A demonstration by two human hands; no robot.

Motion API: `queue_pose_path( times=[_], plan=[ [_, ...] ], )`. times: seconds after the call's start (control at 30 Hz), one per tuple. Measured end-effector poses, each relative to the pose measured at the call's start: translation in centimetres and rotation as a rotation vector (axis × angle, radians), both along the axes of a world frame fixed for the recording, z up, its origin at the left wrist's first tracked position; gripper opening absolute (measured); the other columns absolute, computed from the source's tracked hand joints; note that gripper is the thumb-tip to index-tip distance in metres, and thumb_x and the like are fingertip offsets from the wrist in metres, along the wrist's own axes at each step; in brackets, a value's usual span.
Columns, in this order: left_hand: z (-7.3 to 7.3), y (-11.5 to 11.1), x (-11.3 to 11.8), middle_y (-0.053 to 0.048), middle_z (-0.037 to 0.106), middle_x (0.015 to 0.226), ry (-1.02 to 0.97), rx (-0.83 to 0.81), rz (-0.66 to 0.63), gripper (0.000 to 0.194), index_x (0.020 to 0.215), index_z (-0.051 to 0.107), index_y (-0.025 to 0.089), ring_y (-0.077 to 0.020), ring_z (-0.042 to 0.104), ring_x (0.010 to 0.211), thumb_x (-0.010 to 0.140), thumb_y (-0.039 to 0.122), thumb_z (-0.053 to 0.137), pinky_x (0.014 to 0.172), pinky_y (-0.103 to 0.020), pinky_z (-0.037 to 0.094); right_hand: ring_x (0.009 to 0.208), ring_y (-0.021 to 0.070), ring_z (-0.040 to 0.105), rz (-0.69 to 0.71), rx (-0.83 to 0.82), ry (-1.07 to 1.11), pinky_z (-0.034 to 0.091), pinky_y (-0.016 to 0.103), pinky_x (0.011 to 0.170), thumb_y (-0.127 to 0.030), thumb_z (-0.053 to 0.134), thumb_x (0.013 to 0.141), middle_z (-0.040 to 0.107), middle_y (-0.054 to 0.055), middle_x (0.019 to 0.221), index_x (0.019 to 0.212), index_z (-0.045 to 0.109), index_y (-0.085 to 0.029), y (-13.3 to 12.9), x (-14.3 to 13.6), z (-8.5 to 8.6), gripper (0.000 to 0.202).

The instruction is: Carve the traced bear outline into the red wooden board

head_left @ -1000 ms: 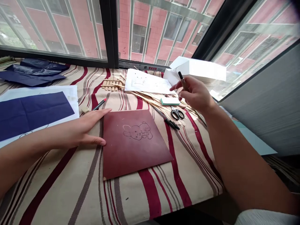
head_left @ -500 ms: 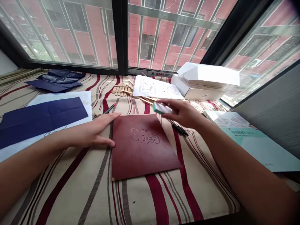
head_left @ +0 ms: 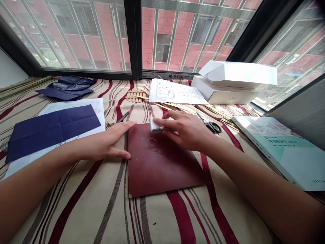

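A dark red board [head_left: 162, 173] with a thin line drawing of a cartoon animal lies flat on the striped cloth. My left hand [head_left: 111, 142] rests at its left edge, fingers stretched out and thumb touching the rim. Over the upper part of the board, my right hand [head_left: 181, 130] grips a small white-and-green eraser [head_left: 154, 125], held against or just above the surface. Much of the drawing is hidden beneath this hand. Just past my left fingertips lies a pencil [head_left: 123, 116] with a red end.
Dark blue paper [head_left: 54, 128] lies on a white sheet at left, with more blue sheets [head_left: 64, 88] behind. Toward the window are a drawn-on paper [head_left: 177, 92], wooden sticks [head_left: 134, 96] and a white box [head_left: 233, 95]. Scissors [head_left: 214, 127] and a book [head_left: 284, 152] lie right.
My right hand has moved left and down with the eraser, from beyond the board's right corner onto the drawing. My left hand stays at the edge. The view has shifted slightly.
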State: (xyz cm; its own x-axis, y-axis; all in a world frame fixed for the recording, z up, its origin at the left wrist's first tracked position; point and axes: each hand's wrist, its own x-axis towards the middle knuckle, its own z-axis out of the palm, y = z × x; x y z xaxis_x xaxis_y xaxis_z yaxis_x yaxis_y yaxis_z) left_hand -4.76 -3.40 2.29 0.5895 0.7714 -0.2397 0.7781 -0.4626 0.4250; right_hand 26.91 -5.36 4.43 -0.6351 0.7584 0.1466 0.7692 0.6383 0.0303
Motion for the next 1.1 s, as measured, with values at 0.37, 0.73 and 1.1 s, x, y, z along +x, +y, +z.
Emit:
queue_pose_path(
  times=[0.37, 0.73, 1.1],
  plan=[
    [-0.08, -0.04, -0.04, -0.018, 0.017, 0.187, 0.003, 0.001, -0.015, 0.127, 0.179, 0.019, 0.020, -0.0405, 0.020, 0.173, 0.084, 0.089, 0.067, 0.138, -0.056, 0.025, 0.113, 0.0261, 0.072, 0.088, -0.093, 0.003, 0.049, 0.034, 0.083, -0.031, 0.058, 0.108, 0.073, 0.011, 0.142, 0.154, 0.069, -0.033, -0.72, 0.01, -0.12, 0.048],
    [0.02, -0.10, 0.06, -0.017, 0.015, 0.188, 0.009, -0.018, -0.007, 0.129, 0.179, 0.018, 0.017, -0.0387, 0.017, 0.174, 0.083, 0.089, 0.066, 0.139, -0.055, 0.021, 0.113, 0.0299, 0.072, 0.048, -0.077, -0.098, 0.050, 0.037, 0.082, -0.025, 0.055, 0.108, 0.074, 0.015, 0.138, 0.153, 0.070, -0.028, -0.82, 0.53, -0.24, 0.048],
    [0.01, -0.10, 0.16, -0.018, 0.017, 0.188, 0.011, -0.017, 0.006, 0.129, 0.178, 0.018, 0.016, -0.0402, 0.018, 0.173, 0.082, 0.087, 0.066, 0.139, -0.054, 0.021, 0.109, 0.0321, 0.072, -0.160, 0.087, -0.181, 0.044, 0.034, 0.069, -0.021, 0.051, 0.108, 0.075, 0.019, 0.134, 0.147, 0.074, -0.022, -0.52, 0.84, -0.08, 0.046]
  ],
)
